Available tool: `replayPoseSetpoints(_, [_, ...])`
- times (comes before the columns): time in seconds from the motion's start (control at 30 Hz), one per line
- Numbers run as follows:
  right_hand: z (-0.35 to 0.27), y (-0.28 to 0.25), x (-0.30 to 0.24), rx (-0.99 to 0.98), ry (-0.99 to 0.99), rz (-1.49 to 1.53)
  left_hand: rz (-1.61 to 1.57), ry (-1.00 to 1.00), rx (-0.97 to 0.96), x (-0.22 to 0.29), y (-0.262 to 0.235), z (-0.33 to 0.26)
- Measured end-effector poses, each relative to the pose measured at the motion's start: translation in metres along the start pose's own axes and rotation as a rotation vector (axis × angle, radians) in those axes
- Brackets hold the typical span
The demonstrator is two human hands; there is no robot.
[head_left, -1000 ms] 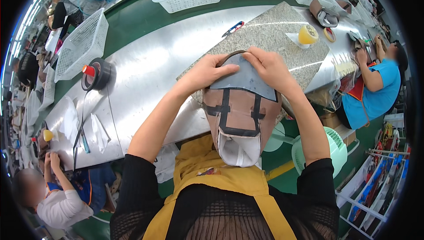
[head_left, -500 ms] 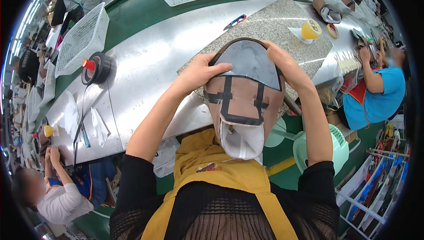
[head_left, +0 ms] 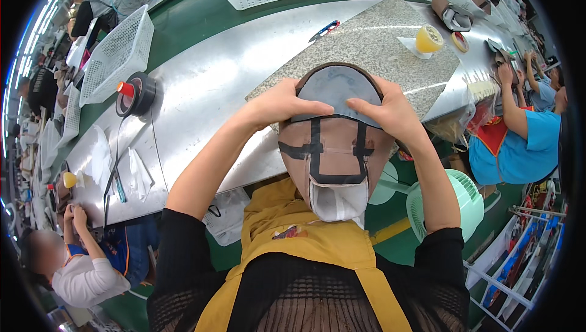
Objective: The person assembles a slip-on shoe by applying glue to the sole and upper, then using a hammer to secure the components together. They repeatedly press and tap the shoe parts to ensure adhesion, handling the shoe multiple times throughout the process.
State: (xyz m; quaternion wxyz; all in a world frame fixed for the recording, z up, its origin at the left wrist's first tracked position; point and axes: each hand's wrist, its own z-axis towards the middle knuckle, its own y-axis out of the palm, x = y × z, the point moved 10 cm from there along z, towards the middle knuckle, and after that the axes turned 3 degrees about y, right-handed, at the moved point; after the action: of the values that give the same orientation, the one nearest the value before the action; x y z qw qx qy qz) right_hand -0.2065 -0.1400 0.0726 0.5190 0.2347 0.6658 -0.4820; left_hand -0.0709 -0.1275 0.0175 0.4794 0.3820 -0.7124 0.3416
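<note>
Both sets of fingers curl over the grey toe end of a tan shoe upper with black strap trim [head_left: 334, 143], the left hand [head_left: 278, 105] gripping its left edge, the right hand [head_left: 387, 112] its right edge, thumbs pressed on top. Just beyond the fingertips lies a speckled granite slab [head_left: 372, 39] on the steel workbench [head_left: 201, 88]. Far left of the left hand sits a black tape roll [head_left: 135, 94].

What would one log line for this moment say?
left hand: grips tan shoe upper with black straps | right hand: grips same | upper's grey toe end over speckled stone slab
</note>
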Motion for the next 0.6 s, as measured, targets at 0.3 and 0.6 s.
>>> replayPoseSetpoints(0.3, [-0.011,-0.006,-0.001,0.073,-0.030,-0.122,0.174,0.085,0.161,0.014,0.001,-0.005])
replayPoseSetpoints(0.6, [-0.014,-0.010,-0.012,0.012,-0.043,-0.025,-0.038,0.099,0.048,0.014,0.009,-0.013])
